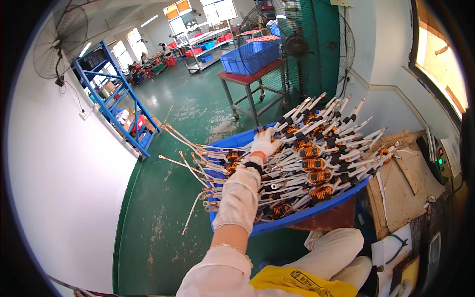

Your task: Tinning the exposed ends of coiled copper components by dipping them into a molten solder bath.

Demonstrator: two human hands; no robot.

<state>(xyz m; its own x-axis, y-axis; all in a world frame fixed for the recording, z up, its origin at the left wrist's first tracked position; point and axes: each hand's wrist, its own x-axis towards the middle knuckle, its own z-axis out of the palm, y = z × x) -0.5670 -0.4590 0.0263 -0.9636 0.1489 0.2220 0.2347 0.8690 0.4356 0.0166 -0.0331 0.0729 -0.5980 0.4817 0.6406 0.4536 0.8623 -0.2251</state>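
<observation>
My left hand (265,143), in a white glove with a dark band at the wrist, reaches far into a blue plastic bin (307,214). Its fingers curl down around a copper-wound ring coil with white leads, partly hidden under the glove. Many similar coils (313,164) fill the bin in overlapping rows. Their white leads (185,136) end in metal ring lugs and stick out over the sides; black sleeves wrap some leads. A pale shape at the lower right rim could be my right hand (404,288), but its fingers cannot be made out.
Beyond the bin, a wheeled table (252,76) carries another blue bin (251,57) beside a large floor fan (297,45). A blue shelf rack (116,94) stands along the left wall. A cardboard-covered bench (408,173) lies at right. Another person (166,49) is far off.
</observation>
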